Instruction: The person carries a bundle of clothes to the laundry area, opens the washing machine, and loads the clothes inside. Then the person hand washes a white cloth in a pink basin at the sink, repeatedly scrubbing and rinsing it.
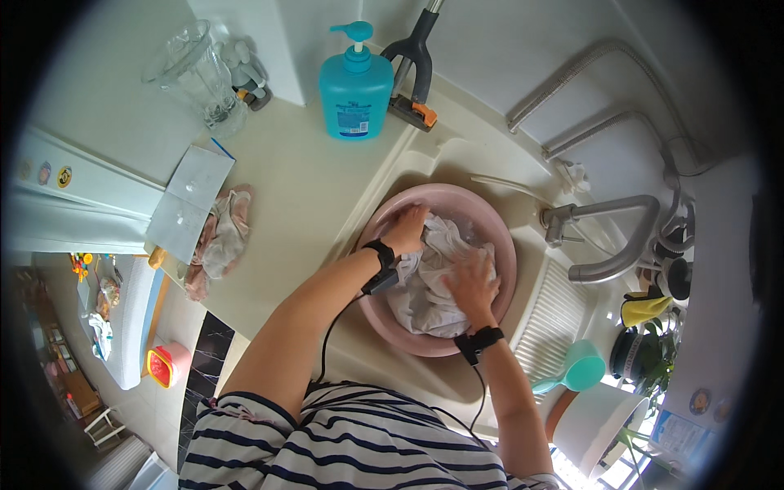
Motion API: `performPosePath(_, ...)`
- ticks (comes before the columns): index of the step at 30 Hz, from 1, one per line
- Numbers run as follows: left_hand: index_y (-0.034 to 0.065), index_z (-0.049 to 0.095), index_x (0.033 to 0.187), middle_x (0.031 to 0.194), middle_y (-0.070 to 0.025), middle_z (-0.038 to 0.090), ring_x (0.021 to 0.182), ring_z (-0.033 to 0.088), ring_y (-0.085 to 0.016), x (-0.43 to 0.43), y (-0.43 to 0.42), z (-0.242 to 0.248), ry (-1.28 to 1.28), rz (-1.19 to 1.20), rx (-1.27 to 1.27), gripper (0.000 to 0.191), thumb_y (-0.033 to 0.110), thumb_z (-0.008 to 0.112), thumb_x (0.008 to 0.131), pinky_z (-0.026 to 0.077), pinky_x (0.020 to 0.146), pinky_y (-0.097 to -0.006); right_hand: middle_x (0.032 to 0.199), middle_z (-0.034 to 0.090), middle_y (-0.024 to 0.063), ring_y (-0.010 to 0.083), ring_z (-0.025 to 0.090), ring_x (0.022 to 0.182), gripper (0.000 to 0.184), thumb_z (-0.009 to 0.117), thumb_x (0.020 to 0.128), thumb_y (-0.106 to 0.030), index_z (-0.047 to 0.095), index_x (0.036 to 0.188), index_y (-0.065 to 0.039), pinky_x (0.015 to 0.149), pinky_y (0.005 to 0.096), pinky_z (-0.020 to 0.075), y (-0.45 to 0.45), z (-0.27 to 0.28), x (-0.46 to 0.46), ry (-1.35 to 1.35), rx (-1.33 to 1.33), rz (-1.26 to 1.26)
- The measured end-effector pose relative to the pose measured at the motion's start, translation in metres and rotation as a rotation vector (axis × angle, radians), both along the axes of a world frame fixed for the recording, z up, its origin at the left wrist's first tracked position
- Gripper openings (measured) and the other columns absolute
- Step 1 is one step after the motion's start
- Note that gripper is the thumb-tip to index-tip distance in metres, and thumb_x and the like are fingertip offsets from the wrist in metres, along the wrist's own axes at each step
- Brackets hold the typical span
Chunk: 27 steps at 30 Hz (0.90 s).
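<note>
A pink plastic basin [506, 251] stands inside the sink [447, 165], with a wet white cloth [429, 306] and some water in it. At the basin's upper left, my left hand [409, 230] is against the cloth's edge; its fingertips are partly hidden, so its grip is unclear. My right hand [474, 283] lies over the right part of the cloth, blurred by motion, with its fingers spread. Both wrists carry black straps with small devices and cables.
Right of the basin are a metal faucet [612, 208], a ribbed drainboard [551, 303] and a turquoise ladle [582, 367]. A turquoise pump bottle [355, 92] stands behind, by a mop head [413, 113]. Leftward lie a crumpled cloth [226, 239], an open booklet [190, 202] and a glass vase [196, 86].
</note>
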<state>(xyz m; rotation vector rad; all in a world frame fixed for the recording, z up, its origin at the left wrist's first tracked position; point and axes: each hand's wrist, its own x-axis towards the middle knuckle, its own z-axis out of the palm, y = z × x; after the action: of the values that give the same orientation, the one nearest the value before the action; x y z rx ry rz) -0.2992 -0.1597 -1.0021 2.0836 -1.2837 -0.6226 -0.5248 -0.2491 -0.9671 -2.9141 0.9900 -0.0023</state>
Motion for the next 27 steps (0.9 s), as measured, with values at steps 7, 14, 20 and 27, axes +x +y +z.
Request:
performPosePath(7,-0.0042,0.036,0.125,0.129,-0.0282,0.041,0.121,0.039,-0.041,-0.036,0.017,-0.019,0.271,0.578,-0.1,0.077,0.029,0.077,0.068,0.033,0.1,-0.0475,0.141,0.042,0.0056,0.0381,0.025,0.135,0.059,0.054,0.08,-0.061,0.052,0.126,-0.025,0.092,0.0756,0.0216,-0.016,-0.03,0.023,0.512,0.302,0.13)
performPosePath(14,-0.0008,0.058,0.103,0.098,-0.0238,0.062,0.092,0.061,-0.037,-0.055,0.045,0.044,0.205,0.042,-0.074,0.026,0.008,0.056,0.079,0.048,0.08,-0.0427,0.134,0.048,0.0136,0.0286,0.043,0.126,0.048,0.071,0.073,-0.036,0.061,0.111,-0.01,0.102,0.0613,0.0256,0.003,0.035,0.077,-0.056,0.079,0.529)
performPosePath(20,0.0,0.057,0.103,0.093,-0.0157,0.063,0.085,0.061,-0.028,-0.023,0.051,0.091,0.466,-0.185,-0.259,0.024,0.014,0.059,0.084,0.046,0.078,-0.0368,0.115,0.06,0.012,0.0266,0.056,0.107,0.044,0.077,0.066,-0.024,0.063,0.105,-0.008,0.089,0.0386,0.0441,-0.034,0.094,0.062,0.046,0.666,0.344)
performPosePath(27,0.0014,0.058,0.111,0.108,-0.013,0.061,0.097,0.058,-0.025,-0.024,0.048,0.054,0.247,-0.284,-0.057,0.045,0.028,0.07,0.078,0.045,0.084,-0.0346,0.09,0.066,0.0073,0.0147,0.062,0.082,0.033,0.07,0.078,-0.014,0.061,0.105,0.001,0.074,0.0282,0.0484,-0.017,0.155,0.027,-0.484,1.23,0.014)
